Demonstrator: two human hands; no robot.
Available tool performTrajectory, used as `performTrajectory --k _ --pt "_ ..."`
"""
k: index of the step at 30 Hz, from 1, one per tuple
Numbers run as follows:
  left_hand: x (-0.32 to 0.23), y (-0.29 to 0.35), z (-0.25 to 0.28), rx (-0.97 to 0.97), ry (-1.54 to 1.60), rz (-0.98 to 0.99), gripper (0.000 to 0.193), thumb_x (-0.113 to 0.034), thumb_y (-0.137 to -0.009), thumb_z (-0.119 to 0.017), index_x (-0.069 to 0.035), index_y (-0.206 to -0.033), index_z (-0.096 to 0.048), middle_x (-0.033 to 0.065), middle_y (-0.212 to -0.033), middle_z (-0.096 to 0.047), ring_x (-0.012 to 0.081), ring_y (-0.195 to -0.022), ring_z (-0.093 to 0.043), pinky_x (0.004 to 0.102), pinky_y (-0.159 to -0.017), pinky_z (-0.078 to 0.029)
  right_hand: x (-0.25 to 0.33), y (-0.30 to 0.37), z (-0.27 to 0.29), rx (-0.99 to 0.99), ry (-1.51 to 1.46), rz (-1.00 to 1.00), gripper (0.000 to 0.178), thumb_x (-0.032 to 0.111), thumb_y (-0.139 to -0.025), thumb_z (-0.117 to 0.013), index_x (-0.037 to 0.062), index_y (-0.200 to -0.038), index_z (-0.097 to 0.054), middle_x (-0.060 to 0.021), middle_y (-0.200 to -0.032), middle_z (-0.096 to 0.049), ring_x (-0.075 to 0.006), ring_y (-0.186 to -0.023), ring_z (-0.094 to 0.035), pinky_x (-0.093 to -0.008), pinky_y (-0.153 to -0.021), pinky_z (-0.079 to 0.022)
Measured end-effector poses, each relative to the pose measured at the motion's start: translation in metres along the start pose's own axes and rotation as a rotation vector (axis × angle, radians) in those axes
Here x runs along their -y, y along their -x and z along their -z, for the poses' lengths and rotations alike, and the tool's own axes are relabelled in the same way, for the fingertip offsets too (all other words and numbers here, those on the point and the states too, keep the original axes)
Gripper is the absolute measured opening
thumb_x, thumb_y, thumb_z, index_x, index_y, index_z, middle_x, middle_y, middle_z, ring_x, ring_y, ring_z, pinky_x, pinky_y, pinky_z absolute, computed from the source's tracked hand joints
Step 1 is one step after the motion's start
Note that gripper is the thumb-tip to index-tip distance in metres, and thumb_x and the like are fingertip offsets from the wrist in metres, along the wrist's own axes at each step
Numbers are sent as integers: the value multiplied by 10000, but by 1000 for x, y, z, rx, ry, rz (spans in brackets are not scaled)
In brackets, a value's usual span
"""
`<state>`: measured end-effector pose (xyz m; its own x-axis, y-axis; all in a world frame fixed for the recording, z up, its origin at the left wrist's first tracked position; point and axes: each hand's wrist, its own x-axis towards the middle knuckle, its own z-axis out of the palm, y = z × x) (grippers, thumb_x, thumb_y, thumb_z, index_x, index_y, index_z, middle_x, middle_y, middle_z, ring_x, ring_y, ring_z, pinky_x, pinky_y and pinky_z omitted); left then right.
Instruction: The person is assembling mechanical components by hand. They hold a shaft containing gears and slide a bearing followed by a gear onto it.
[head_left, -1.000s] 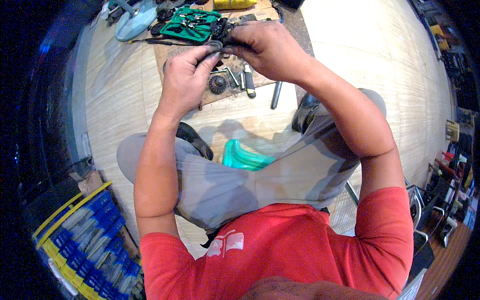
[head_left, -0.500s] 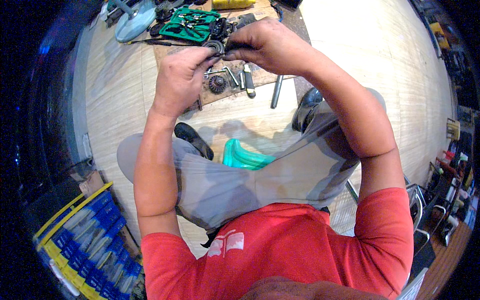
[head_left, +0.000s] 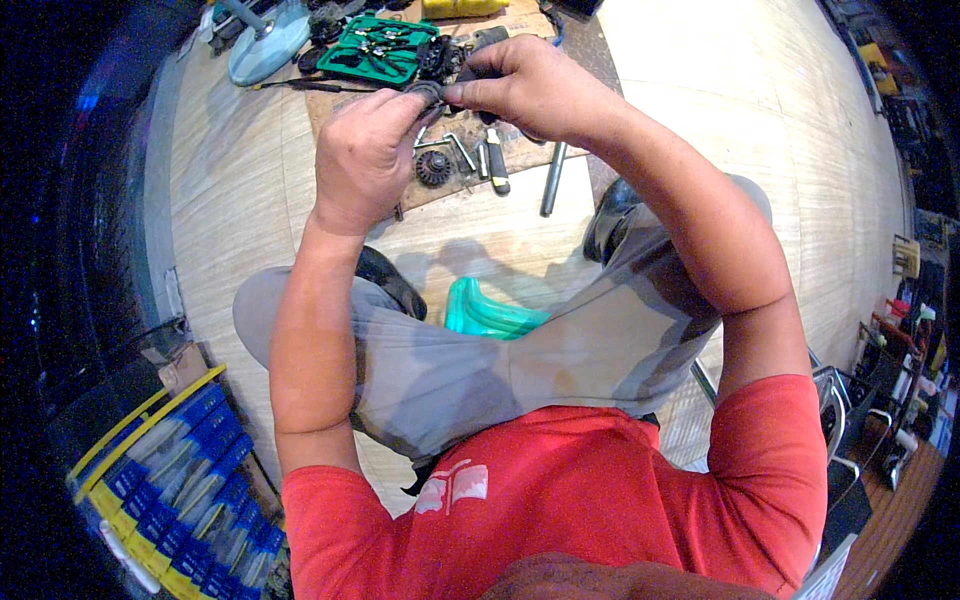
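My left hand (head_left: 362,160) pinches a small dark grey ring-shaped metal part (head_left: 430,92) above the work board. On the ring's right edge rest the thumb and bent forefinger of my right hand (head_left: 535,92), closed around it; the fingertips partly cover the part. Just below lies a dark toothed gear (head_left: 433,168) on the brown board (head_left: 440,200). Beside the gear are an L-shaped hex key (head_left: 461,152) and a black-and-yellow handled tool (head_left: 497,163).
Beyond my hands an open green tool case (head_left: 350,68) holds several pliers. A blue round base (head_left: 270,48) stands left of it, a yellow object (head_left: 465,8) behind. A metal tube (head_left: 553,180) overhangs the board's near edge. A green plastic stool (head_left: 485,312) is between my legs.
My left hand has shifted slightly right and up, its wrist turned a little. The right hand's fingers have changed their hold, with the thumb now against the ring's edge.
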<state>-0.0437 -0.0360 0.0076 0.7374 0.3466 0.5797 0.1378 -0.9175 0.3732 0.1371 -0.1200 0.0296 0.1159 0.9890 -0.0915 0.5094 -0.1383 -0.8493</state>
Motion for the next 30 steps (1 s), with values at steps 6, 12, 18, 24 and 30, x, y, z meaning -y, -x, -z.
performTrajectory --k 6,12,18,24,30 --pt "1 2 0 116 378 449 147 -49 -823 -606 3 -952 -653 139 -812 -661 243 -728 -634 328 -669 -484 -10 -1 -7 -289 410 577 254 272 -811 -638 19 -793 -624 -166 -699 -617 -389 -702 -603 -443 -641 -489" --pt "0 0 5 185 382 500 158 -53 -841 -587 1 -971 -659 147 -850 -674 223 -763 -646 320 -701 -487 -12 -2 -1 -166 339 433 267 296 -812 -641 29 -799 -645 -203 -722 -610 -374 -718 -611 -449 -656 -486" --pt "6 2 1 62 193 205 159 1 -774 -627 -4 -930 -657 162 -829 -652 299 -761 -638 336 -681 -497 -7 -3 -2 -85 222 178 320 335 -822 -629 25 -761 -676 -201 -705 -620 -369 -691 -618 -426 -639 -488" --pt "7 5 0 35 47 124 156 -19 -796 -622 14 -945 -649 149 -823 -657 258 -745 -644 322 -671 -498 -7 -4 -6 -95 188 170 311 327 -828 -618 24 -771 -662 -194 -696 -613 -369 -689 -612 -432 -641 -487" --pt "6 1 5 288 723 771 222 -122 -876 -590 55 -997 -647 57 -835 -671 111 -761 -603 271 -698 -484 -15 1 -5 -203 570 586 207 291 -845 -594 85 -835 -605 -114 -807 -603 -320 -793 -615 -448 -680 -492"
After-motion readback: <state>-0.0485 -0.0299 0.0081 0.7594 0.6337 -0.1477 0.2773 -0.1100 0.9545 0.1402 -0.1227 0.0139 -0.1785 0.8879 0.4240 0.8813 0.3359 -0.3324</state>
